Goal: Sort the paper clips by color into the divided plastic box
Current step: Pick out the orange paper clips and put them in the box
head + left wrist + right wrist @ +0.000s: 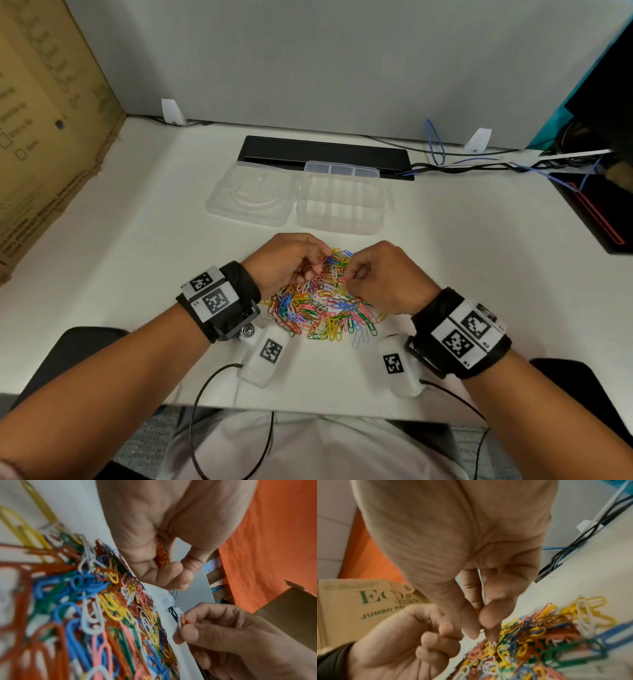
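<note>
Both hands (pixel 337 270) pinch thin red looped wire clips (pixel 162 555).

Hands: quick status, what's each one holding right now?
Left hand: closed, gripping a bunch of red paper clips.
Right hand: closed, pinching a single red paper clip above the pile.

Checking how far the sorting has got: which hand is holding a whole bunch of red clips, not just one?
The left hand: a bunch of red clips is gripped in its curled fingers. The right hand pinches just one red clip.
</note>
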